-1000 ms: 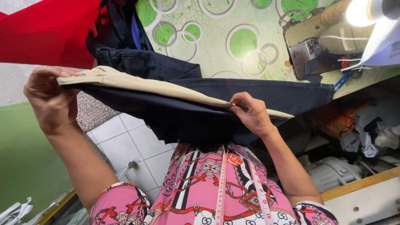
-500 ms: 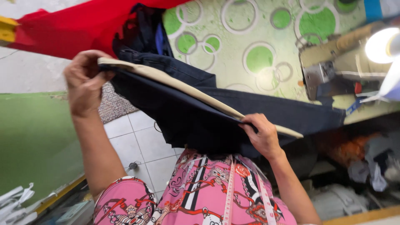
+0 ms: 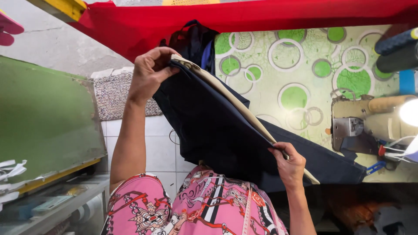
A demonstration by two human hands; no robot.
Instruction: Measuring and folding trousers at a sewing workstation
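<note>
Head view, left hand (image 3: 150, 74), right hand (image 3: 289, 163) gripping dark navy cloth (image 3: 217, 130), cream edge (image 3: 226, 93)

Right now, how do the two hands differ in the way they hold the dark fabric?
The left hand is raised high, pinching the upper end of the dark navy fabric at its beige edge strip; the right hand sits lower, near the lap, gripping the lower end. The left forearm shows nearly in full, the right only in part. Both grip the same beige-edged border, holding it stretched between them.
</note>
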